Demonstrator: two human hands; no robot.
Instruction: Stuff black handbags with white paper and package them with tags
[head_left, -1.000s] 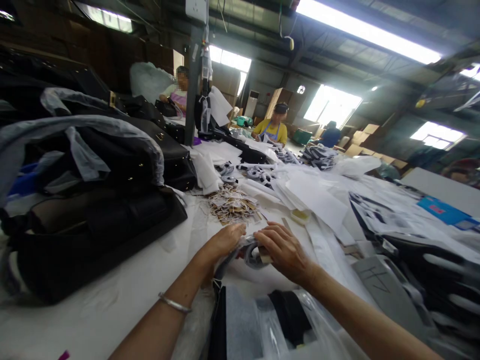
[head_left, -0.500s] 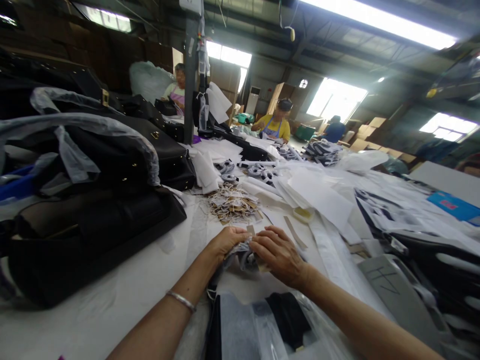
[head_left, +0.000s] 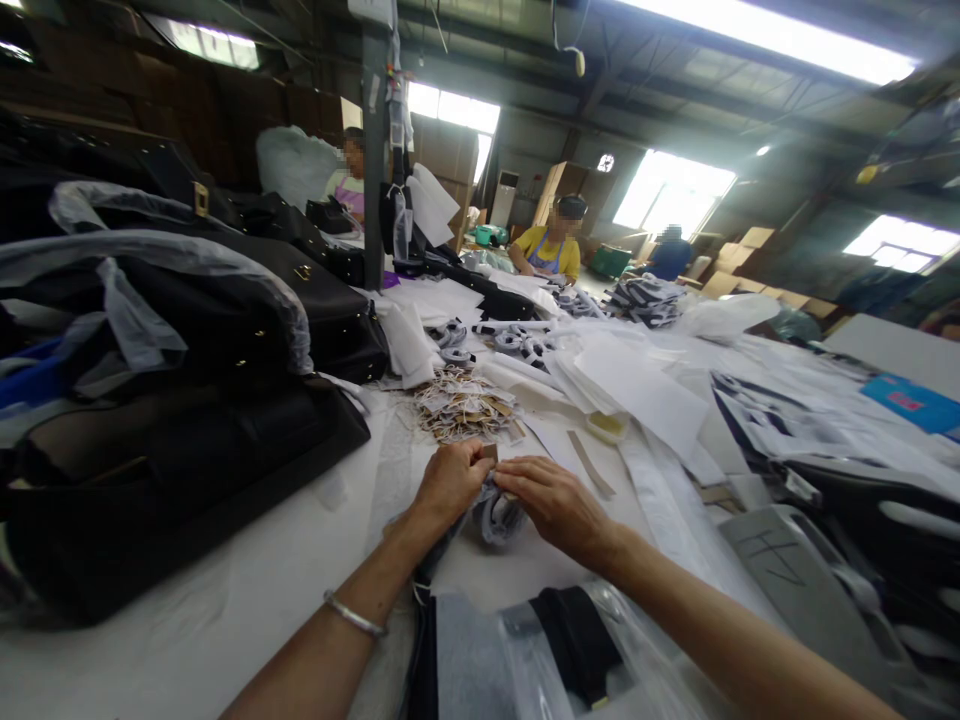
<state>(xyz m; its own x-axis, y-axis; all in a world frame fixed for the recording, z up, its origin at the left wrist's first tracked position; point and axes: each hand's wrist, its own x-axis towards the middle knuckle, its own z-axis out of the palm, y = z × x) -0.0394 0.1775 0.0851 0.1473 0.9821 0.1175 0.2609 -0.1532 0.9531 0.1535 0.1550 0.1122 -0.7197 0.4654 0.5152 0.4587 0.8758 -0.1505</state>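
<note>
Both hands meet over a coiled strap (head_left: 499, 518) wrapped in clear plastic, low in the middle of the head view. My left hand (head_left: 452, 480) pinches a small brown card piece (head_left: 490, 453) between thumb and fingers. Against the coil's upper right side, my right hand (head_left: 551, 503) has its fingers pressed together on the wrapped strap. Its fingertips nearly touch the left ones. Nearer to me lies a black item in clear plastic (head_left: 574, 640). Beyond the hands is a pile of tags with strings (head_left: 463, 403).
Black bags (head_left: 195, 470) with wrapped handles fill the left. White sheets (head_left: 637, 385), a brown strip (head_left: 591, 463) and a grey board (head_left: 802, 590) lie to the right. Several coiled straps (head_left: 525, 343) sit farther back. Three people are visible in the background.
My left hand has turned, its knuckles now higher, and the brown card has shifted slightly left and up. My right fingers have straightened and drawn together, and more of the coil shows.
</note>
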